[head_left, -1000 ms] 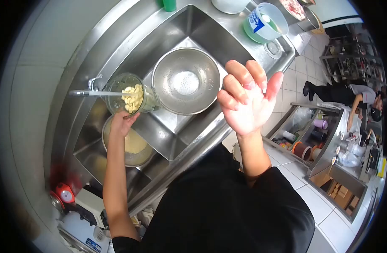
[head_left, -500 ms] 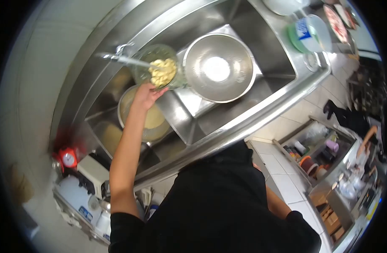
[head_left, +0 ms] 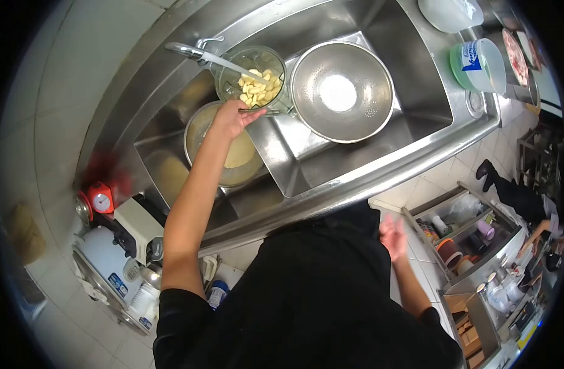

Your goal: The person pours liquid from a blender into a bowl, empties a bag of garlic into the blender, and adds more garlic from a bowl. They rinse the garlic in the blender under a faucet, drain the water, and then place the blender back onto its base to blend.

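Head view showed the left hand, fingers gripping the jar at its near rim and holding it over the sink, directly under the tap, apparently so that water would reach the pale pieces. A colander stood just beside the jar. The right hand hung open, empty and blurred.

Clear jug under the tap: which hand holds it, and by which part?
The left hand grips the clear jug by its near side, close to the rim. The right hand is free, holding nothing.
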`<state>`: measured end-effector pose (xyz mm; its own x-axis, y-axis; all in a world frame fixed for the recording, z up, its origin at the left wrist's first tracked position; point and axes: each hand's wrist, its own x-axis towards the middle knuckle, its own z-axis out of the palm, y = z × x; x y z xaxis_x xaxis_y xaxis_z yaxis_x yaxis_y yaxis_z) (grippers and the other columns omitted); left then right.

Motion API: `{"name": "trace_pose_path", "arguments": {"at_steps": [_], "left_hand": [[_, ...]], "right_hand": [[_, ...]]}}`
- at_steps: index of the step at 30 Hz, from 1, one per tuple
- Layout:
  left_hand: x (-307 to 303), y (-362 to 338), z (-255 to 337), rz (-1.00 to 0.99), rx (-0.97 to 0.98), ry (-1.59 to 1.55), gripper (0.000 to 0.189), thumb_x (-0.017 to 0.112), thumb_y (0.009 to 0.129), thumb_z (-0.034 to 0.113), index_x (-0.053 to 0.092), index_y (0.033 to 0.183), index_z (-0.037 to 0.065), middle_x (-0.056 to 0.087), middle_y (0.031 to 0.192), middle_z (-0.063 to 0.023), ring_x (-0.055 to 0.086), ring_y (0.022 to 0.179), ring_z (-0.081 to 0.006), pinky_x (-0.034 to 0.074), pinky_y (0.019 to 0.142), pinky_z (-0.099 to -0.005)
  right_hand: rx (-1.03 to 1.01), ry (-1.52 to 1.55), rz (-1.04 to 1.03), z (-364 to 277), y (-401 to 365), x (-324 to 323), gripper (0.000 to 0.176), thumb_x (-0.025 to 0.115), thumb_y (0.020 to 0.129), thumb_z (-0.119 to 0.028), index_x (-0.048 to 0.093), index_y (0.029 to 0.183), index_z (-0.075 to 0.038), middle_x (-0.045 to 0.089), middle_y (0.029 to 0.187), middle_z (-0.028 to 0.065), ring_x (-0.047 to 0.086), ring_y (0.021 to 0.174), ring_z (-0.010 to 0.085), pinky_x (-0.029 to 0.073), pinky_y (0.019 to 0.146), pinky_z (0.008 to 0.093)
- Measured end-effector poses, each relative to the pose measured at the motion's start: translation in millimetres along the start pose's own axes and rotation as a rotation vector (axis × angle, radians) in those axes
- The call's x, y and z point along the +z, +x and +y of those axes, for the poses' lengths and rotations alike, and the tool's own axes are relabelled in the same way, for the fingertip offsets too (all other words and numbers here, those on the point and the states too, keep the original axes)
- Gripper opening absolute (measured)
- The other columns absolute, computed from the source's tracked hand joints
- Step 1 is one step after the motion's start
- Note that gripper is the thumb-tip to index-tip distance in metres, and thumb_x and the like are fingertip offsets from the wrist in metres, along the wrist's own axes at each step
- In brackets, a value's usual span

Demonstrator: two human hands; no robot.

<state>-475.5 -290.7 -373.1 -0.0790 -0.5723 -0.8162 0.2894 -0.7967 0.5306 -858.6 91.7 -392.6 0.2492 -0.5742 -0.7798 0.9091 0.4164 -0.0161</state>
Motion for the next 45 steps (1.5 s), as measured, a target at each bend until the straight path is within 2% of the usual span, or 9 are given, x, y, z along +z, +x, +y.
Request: {"name": "trace_pose_path", "arguments": {"at_steps": [2, 10, 12, 15, 19, 26, 39, 42, 45], "left_hand": [[-2.0, -3.0, -1.3, -0.015, 0.0, -0.047, 0.037, 0.041, 0.081, -0.004, 0.04, 0.118, -0.012, 0.051, 0.114, -0.0261, 0.059, 0.098, -0.0385, 0.057, 0.077, -0.034], [-4.9, -0.7, 0.4, 0.001, -0.064, -0.021, 0.04, 0.044, 0.081, -0.003, 0.039, 0.12, -0.011, 0.05, 0.118, -0.027, 0.058, 0.101, -0.0381, 0.056, 0.082, -0.0362], [-2.2, 1.0, -7.7, 0.041, 0.038, -0.116, 0.041, 0.042, 0.079, -0.005, 0.037, 0.119, -0.013, 0.048, 0.12, -0.0276, 0.054, 0.106, -0.0396, 0.053, 0.089, -0.04], [-16.8, 3.8, -8.7, -0.108, -0.017, -0.206, 0.041, 0.04, 0.077, -0.009, 0.035, 0.117, -0.016, 0.045, 0.121, -0.0273, 0.048, 0.112, -0.0401, 0.045, 0.1, -0.0465], [-23.5, 11.7, -12.0, -0.09, 0.02, -0.119, 0.03, 0.044, 0.077, -0.009, 0.047, 0.107, -0.008, 0.052, 0.111, -0.0178, 0.053, 0.106, -0.0328, 0.047, 0.097, -0.0442], [-24.4, 5.9, -7.9, -0.025, -0.005, 0.003, 0.038, 0.044, 0.079, -0.004, 0.044, 0.116, -0.009, 0.053, 0.114, -0.0206, 0.059, 0.098, -0.0372, 0.055, 0.075, -0.0314], [-22.2, 5.5, -5.4, -0.029, 0.024, -0.108, 0.036, 0.041, 0.078, -0.006, 0.042, 0.113, -0.012, 0.052, 0.114, -0.0233, 0.055, 0.105, -0.0368, 0.051, 0.092, -0.0417], [-8.7, -7.2, -0.9, 0.003, 0.037, -0.187, 0.04, 0.039, 0.08, -0.006, 0.039, 0.119, -0.011, 0.051, 0.117, -0.0242, 0.055, 0.105, -0.0369, 0.052, 0.091, -0.0442], [6.4, -10.9, 4.3, 0.022, 0.047, -0.085, 0.043, 0.043, 0.077, -0.005, 0.036, 0.119, -0.012, 0.049, 0.116, -0.0285, 0.057, 0.102, -0.0415, 0.053, 0.088, -0.0426]], "right_hand": [[-0.006, -0.373, 0.435, 34.3, 11.7, -25.2, 0.044, 0.044, 0.093, -0.044, 0.056, 0.113, -0.006, 0.064, 0.103, 0.0101, 0.062, 0.085, 0.0185, 0.052, 0.073, 0.0354], [-0.516, -1.753, 0.348, 58.9, -0.9, -38.6, 0.041, 0.044, 0.095, -0.031, 0.05, 0.124, -0.004, 0.063, 0.1, 0.0134, 0.062, 0.083, 0.019, 0.051, 0.072, 0.0342], [0.282, -1.233, 0.132, -35.5, -1.5, -7.8, 0.038, 0.051, 0.092, -0.025, 0.053, 0.119, 0.002, 0.06, 0.113, 0.0127, 0.06, 0.098, 0.0227, 0.05, 0.085, 0.039], [-0.224, -1.285, -0.004, -81.1, -22.7, 162.1, 0.031, 0.054, 0.09, -0.032, 0.061, 0.095, -0.003, 0.062, 0.081, 0.0079, 0.06, 0.081, 0.0186, 0.046, 0.079, 0.0334], [-0.326, -0.052, -0.834, -89.5, -6.7, 235.1, 0.047, 0.045, 0.088, -0.058, 0.047, 0.088, -0.011, 0.042, 0.088, 0.0077, 0.042, 0.071, 0.0202, 0.036, 0.063, 0.0331], [-0.274, 0.088, -0.948, -80.3, -3.5, 266.1, 0.05, 0.046, 0.086, -0.06, 0.043, 0.093, -0.011, 0.033, 0.097, 0.0064, 0.036, 0.078, 0.0173, 0.034, 0.063, 0.0293], [-0.01, -0.196, -1.075, -98.6, 30.5, 282.0, 0.05, 0.057, 0.084, -0.054, 0.042, 0.103, -0.01, 0.037, 0.103, 0.0106, 0.049, 0.085, 0.0251, 0.048, 0.069, 0.0371], [-0.116, -0.88, -0.702, -87.5, 93.9, 302.3, 0.052, 0.066, 0.081, -0.041, 0.047, 0.116, -0.007, 0.05, 0.106, 0.0174, 0.058, 0.091, 0.0319, 0.048, 0.078, 0.0428], [-0.671, -1.711, -0.082, -37.2, 188.5, 284.9, 0.07, 0.058, 0.081, -0.054, 0.051, 0.122, 0.003, 0.051, 0.124, 0.0225, 0.054, 0.11, 0.0323, 0.041, 0.092, 0.0394]]}}
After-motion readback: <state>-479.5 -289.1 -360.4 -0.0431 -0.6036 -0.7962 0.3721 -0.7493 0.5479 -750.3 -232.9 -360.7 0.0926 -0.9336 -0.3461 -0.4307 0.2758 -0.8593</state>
